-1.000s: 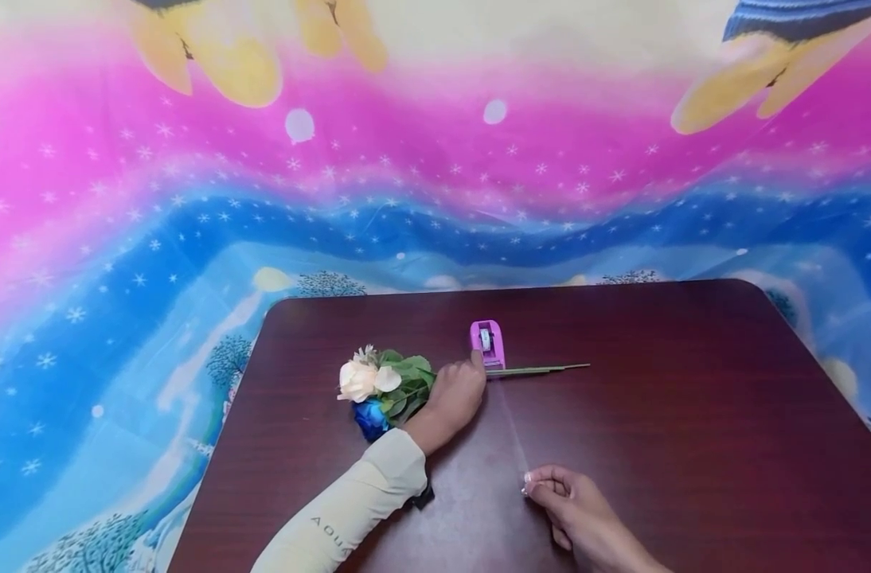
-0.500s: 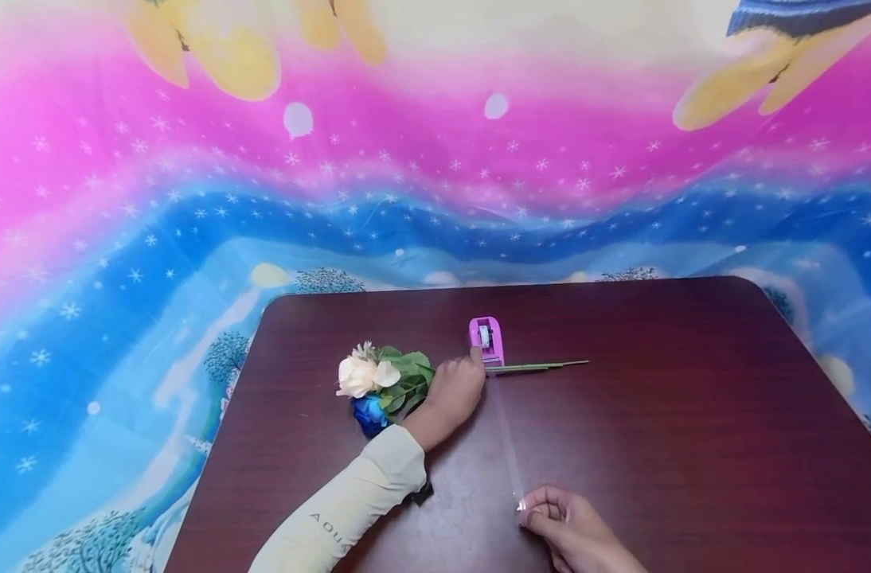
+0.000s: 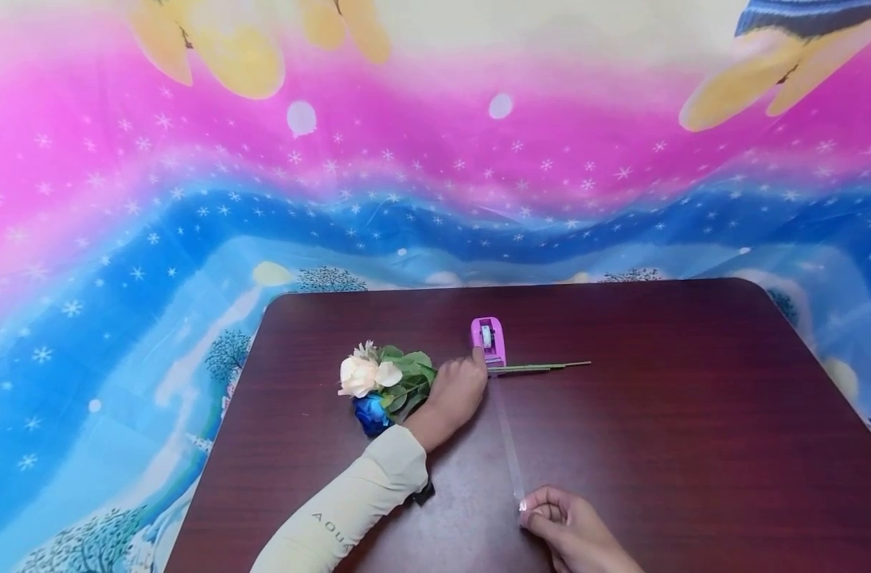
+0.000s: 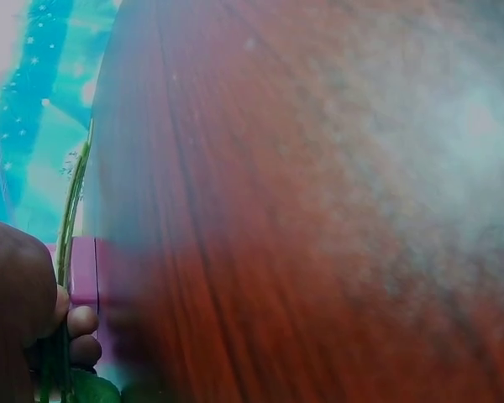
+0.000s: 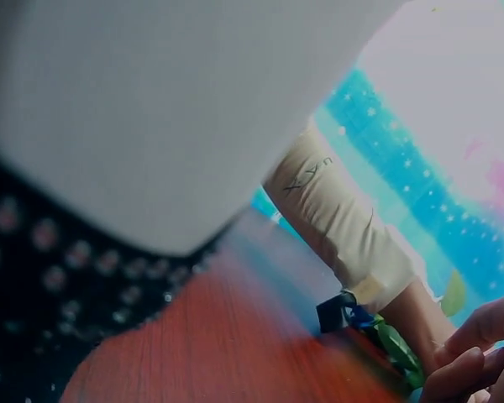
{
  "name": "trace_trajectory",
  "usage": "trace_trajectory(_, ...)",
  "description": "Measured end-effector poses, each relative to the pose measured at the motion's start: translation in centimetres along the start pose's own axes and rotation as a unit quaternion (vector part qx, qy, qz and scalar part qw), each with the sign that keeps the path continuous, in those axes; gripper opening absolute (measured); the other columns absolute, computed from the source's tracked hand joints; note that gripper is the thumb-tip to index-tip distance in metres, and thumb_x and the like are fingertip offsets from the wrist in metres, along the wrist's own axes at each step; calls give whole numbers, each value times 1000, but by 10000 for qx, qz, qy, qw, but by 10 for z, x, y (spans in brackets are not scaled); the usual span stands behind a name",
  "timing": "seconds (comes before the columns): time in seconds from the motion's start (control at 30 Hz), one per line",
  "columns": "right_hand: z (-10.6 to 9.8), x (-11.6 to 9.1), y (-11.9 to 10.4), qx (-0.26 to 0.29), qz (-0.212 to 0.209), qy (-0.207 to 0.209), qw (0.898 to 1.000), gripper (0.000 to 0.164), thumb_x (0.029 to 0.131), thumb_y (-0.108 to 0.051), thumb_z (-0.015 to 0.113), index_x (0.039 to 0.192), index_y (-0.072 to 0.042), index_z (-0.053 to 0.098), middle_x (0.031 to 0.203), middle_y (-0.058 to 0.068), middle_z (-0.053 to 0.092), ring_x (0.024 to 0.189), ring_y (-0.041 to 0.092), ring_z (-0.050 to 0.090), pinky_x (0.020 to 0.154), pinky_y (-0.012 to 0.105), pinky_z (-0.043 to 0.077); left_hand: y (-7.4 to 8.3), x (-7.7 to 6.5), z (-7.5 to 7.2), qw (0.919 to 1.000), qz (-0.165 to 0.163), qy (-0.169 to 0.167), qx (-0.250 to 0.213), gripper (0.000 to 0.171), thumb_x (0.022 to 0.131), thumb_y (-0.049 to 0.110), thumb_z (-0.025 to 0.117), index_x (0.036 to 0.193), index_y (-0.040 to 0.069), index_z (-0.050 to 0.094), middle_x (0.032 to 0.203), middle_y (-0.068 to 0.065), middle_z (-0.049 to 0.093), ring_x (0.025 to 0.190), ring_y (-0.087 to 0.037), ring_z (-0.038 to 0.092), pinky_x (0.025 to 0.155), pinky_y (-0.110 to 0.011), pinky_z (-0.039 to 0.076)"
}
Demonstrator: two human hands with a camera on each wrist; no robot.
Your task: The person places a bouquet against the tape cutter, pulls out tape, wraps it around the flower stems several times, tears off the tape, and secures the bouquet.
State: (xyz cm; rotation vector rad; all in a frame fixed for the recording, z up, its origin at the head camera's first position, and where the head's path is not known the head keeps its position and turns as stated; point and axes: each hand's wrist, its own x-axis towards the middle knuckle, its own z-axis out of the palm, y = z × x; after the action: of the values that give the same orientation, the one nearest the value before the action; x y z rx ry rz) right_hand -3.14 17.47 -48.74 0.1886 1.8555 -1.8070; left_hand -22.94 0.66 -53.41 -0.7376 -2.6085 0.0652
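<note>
In the head view my left hand (image 3: pixel 455 390) grips the green stems (image 3: pixel 543 367) of a small bunch of flowers. A cream rose (image 3: pixel 358 376) and a blue rose (image 3: pixel 371 415) lie to its left among leaves, while the stem ends stick out to the right. Just beyond the stems stands a pink tape dispenser (image 3: pixel 498 346), with the index finger at its front end. Clear tape (image 3: pixel 509 450) stretches from there toward me. My right hand (image 3: pixel 572 525) pinches the free end of the tape. The left wrist view shows thumb and fingers around the stems (image 4: pixel 72 197).
The dark red-brown table (image 3: pixel 693 422) carries all of this. A printed pink and blue cloth (image 3: pixel 435 159) hangs behind its far edge. Below the left forearm in its cream sleeve (image 3: pixel 349 501), a small black object (image 3: pixel 423 494) shows.
My right hand has drawn back slightly toward me with the tape end, so the strip is longer, then held nearly still. The left hand, flowers and dispenser stay in place.
</note>
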Motion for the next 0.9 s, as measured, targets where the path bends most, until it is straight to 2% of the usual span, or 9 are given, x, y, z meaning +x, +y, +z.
trace_trajectory(0.23,1,0,2,44,-38,22,10000,39,92,-10,64,114,19,50,76,-3,58,40,0,33,42,18,31,0,1,3,10000,-24,60,20,28,85,13,71,109,3,61,67,1,66,57,-15,64,51,-30,52)
trace_trajectory(0.57,3,-1,3,-33,-73,78,9999,35,91,-10,65,110,17,53,74,-4,58,42,1,34,43,18,32,-1,4,2,10000,-25,-7,-65,34,83,14,74,112,2,60,67,0,66,58,-16,64,52,-31,53)
trace_trajectory(0.9,8,-2,7,-92,-89,189,9997,35,92,-11,66,111,16,54,76,-3,60,44,2,37,43,17,33,-3,8,7,10000,-67,11,-37,31,85,12,71,112,2,60,67,0,65,57,-15,64,51,-31,52)
